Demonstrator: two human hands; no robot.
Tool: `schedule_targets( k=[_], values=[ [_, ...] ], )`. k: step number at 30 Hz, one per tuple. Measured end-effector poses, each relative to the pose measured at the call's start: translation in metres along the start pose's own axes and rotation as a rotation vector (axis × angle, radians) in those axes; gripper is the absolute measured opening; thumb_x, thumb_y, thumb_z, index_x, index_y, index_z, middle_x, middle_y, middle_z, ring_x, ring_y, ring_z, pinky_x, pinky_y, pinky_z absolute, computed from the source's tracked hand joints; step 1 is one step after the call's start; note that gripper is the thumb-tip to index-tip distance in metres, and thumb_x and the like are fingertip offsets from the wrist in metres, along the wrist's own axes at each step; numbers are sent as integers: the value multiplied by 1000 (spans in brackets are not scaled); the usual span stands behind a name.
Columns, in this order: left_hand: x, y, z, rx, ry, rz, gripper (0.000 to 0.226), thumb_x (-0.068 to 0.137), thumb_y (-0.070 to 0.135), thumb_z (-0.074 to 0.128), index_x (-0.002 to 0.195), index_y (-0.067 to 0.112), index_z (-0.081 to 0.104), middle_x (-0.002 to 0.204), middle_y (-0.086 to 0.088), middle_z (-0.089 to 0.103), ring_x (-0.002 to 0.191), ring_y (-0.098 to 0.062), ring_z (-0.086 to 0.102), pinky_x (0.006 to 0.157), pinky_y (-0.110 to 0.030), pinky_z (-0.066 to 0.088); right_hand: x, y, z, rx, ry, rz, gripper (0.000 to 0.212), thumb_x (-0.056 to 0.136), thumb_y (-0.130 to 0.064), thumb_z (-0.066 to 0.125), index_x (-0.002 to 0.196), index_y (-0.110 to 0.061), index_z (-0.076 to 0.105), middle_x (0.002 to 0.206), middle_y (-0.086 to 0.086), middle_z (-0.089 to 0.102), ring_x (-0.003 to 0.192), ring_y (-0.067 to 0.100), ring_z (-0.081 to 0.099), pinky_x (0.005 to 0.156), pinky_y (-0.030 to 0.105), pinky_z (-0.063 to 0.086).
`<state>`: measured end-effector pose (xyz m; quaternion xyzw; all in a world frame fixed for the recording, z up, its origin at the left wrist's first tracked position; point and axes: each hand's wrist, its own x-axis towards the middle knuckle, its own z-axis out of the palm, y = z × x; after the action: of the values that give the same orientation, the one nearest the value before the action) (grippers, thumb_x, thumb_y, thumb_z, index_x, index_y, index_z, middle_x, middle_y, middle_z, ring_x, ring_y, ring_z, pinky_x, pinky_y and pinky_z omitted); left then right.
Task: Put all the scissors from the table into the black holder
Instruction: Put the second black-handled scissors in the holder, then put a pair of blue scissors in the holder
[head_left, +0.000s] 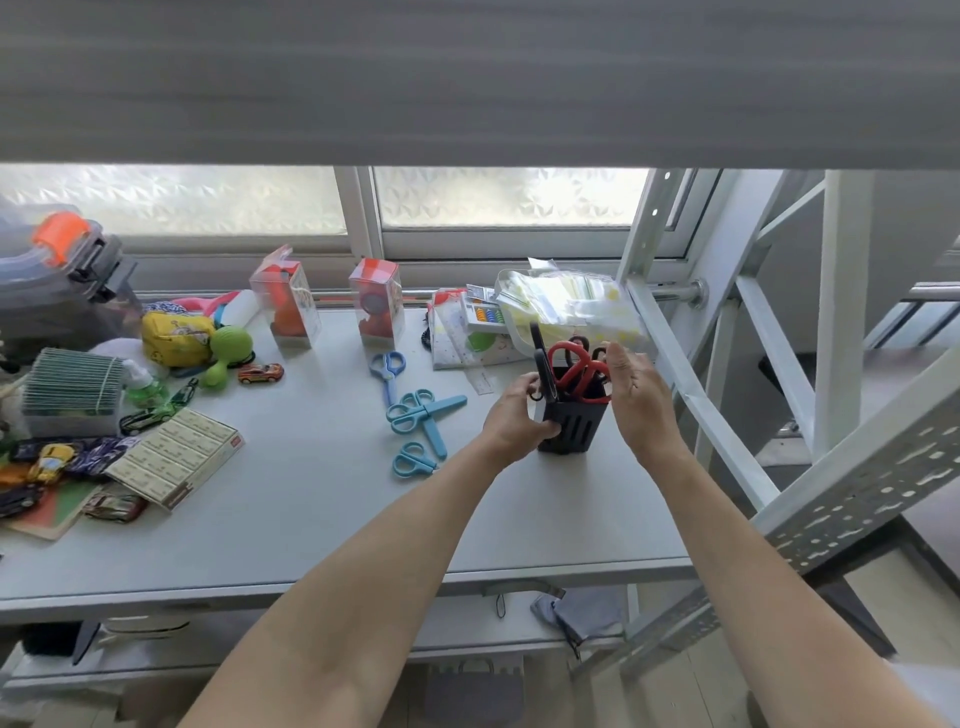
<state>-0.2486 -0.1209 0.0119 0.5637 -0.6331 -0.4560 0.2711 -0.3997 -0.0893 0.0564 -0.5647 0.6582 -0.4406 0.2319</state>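
The black holder (576, 423) stands on the grey table (322, 499) right of centre. Red-handled scissors (576, 366) and black-handled scissors (543, 364) stick out of its top. My left hand (514, 421) grips the holder's left side. My right hand (641, 395) is at the holder's right, its fingers touching the red handles. Blue scissors lie on the table to the left: one pair (387, 369) further back, a spread-open pair (423, 410) in the middle, a small pair (413, 460) nearest me.
Toy cars, a boxed set (176, 457), a green toy (226, 351) and a stack of cards (72, 389) crowd the table's left. Two clear toy boxes (376, 301) stand at the back. A plastic bin (571, 306) sits behind the holder. A white metal shelf frame (691, 374) rises on the right.
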Motion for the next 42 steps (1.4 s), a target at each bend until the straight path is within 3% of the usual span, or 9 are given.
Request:
schedule_targets(
  k=[4, 8, 13, 16, 24, 27, 31, 36, 42],
  values=[
    [-5, -15, -11, 18, 6, 3, 80, 83, 5, 69, 152, 19, 30, 150, -3, 42, 106, -28, 62, 65, -25, 55, -1, 6, 3, 22, 39, 26, 54, 102, -50, 30, 126, -14, 61, 121, 10, 60, 116, 25, 55, 100, 35, 40],
    [-9, -35, -30, 51, 101, 14, 70, 83, -1, 60, 147, 17, 38, 145, -6, 48, 101, -27, 63, 72, -29, 57, -1, 9, 6, 39, 78, 39, 51, 101, -50, 32, 132, -17, 55, 129, 7, 61, 122, 23, 55, 106, 38, 41],
    [-16, -56, -69, 91, 472, -75, 44, 87, 1, 55, 130, 9, 57, 129, -13, 56, 110, -29, 62, 98, -34, 49, -4, 8, 11, 29, 113, 38, 50, 102, -51, 32, 118, -14, 62, 116, 9, 66, 110, 23, 59, 100, 42, 45],
    [-23, -71, -95, 197, 576, -188, 38, 91, 10, 57, 129, 10, 57, 132, -14, 49, 111, -30, 61, 93, -32, 46, -6, 7, 10, 25, 127, 29, 51, 102, -48, 32, 115, -10, 63, 111, 10, 66, 104, 23, 59, 96, 41, 46],
    [-17, -96, -120, 315, 421, -436, 43, 95, 28, 52, 131, 4, 54, 139, -18, 37, 111, -38, 61, 101, -36, 44, -7, 6, 9, -16, 143, 40, 51, 103, -46, 31, 130, -12, 59, 128, 9, 61, 120, 22, 54, 104, 36, 40],
    [-11, -95, -120, 273, 426, -448, 33, 91, 30, 58, 115, 7, 62, 130, -15, 47, 106, -34, 62, 95, -35, 46, -13, -8, 8, -70, 322, -45, 43, 104, -40, 34, 122, -13, 63, 115, 1, 59, 103, 12, 53, 101, 41, 45],
    [-4, -94, -120, 81, 456, -429, 17, 88, 22, 65, 79, 8, 64, 91, -13, 64, 82, -29, 57, 76, -35, 47, -34, -41, 16, -44, 509, -356, 24, 102, -20, 45, 99, -8, 65, 93, 4, 59, 81, 17, 54, 78, 43, 50],
    [-18, -86, -121, -215, 483, -357, 15, 85, 14, 69, 94, 4, 61, 88, -15, 67, 64, -19, 59, 71, -35, 56, -80, -64, 64, -54, 126, -625, 16, 97, -14, 54, 107, -7, 64, 94, 2, 59, 74, 11, 54, 66, 22, 48],
    [-61, -51, -126, -267, 385, -198, 23, 88, 16, 69, 100, -3, 64, 88, -18, 71, 69, -20, 63, 62, -26, 53, -82, -53, 114, -364, -221, -454, 66, 87, -9, 67, 146, -18, 39, 134, 3, 44, 94, 20, 61, 78, 31, 54]
  ],
)
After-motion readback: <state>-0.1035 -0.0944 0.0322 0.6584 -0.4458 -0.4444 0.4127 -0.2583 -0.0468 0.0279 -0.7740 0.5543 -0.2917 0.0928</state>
